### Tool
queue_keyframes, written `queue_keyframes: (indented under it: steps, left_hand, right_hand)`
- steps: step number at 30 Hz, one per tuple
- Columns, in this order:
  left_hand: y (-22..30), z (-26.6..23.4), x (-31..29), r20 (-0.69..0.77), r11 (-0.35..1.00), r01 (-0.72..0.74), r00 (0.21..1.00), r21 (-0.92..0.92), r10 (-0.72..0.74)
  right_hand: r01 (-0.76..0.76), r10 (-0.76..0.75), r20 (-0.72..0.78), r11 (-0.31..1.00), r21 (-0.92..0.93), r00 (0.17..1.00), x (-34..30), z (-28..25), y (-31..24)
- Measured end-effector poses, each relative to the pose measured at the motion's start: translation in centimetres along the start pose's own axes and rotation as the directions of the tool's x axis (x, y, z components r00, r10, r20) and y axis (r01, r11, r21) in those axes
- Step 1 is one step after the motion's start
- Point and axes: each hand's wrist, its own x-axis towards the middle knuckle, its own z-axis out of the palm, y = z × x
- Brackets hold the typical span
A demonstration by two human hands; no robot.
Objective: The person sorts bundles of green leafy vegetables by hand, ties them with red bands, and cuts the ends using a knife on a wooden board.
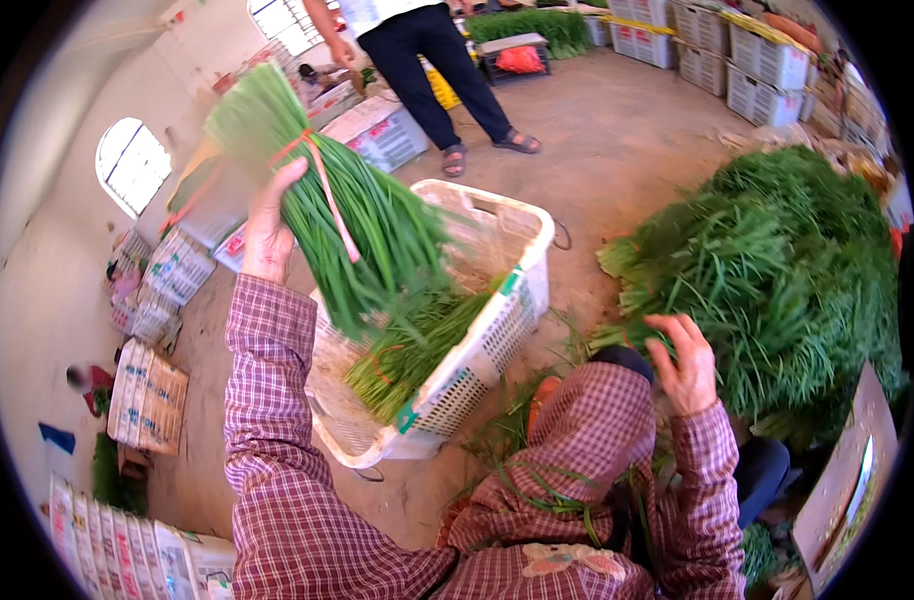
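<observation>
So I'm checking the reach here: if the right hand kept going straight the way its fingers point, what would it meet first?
The right hand points up and left toward the big heap of cut green chives on the floor. It would probably meet the heap's near stalks first, though depth is hard to judge.

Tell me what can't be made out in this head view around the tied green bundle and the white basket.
- Left hand: fingers hidden behind the tied bundle of long green leaves; top of the bundle is motion-blurred.
- White plastic basket: floor hidden by a second green bundle.
- Right hand: fingertips buried in the big green leaf heap.
- Standing person: cut off by the top edge.
</observation>
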Motion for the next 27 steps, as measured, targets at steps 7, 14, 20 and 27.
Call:
queue_keyframes:
  steps: [7, 14, 20, 27]
  left_hand:
    - [0.0, -4.9, 0.0, 0.034, 0.900, -0.006, 0.999, 0.436, -0.010]
    - [-7.2, -10.4, 2.6, 0.233, 0.655, -0.057, 0.955, 0.754, -0.185]
    - [-17.2, -13.7, 5.2, 0.225, 0.427, 0.007, 0.842, 0.904, -0.491]
    - [-33.8, -14.2, 8.1, 0.251, 0.440, 0.074, 0.731, 0.895, -0.634]
  right_hand:
    - [-0.040, 0.034, 0.087, 0.997, 0.070, 0.996, 0.8, 1.1, 3.4]
    - [-0.108, 0.106, 0.192, 0.994, -0.002, 0.976, 2.0, 3.1, 6.2]
    - [-0.172, 0.183, 0.281, 0.983, -0.063, 0.942, 1.4, 5.2, 8.7]
    - [-0.246, 0.275, 0.368, 0.961, -0.126, 0.888, 1.2, 8.7, 10.7]
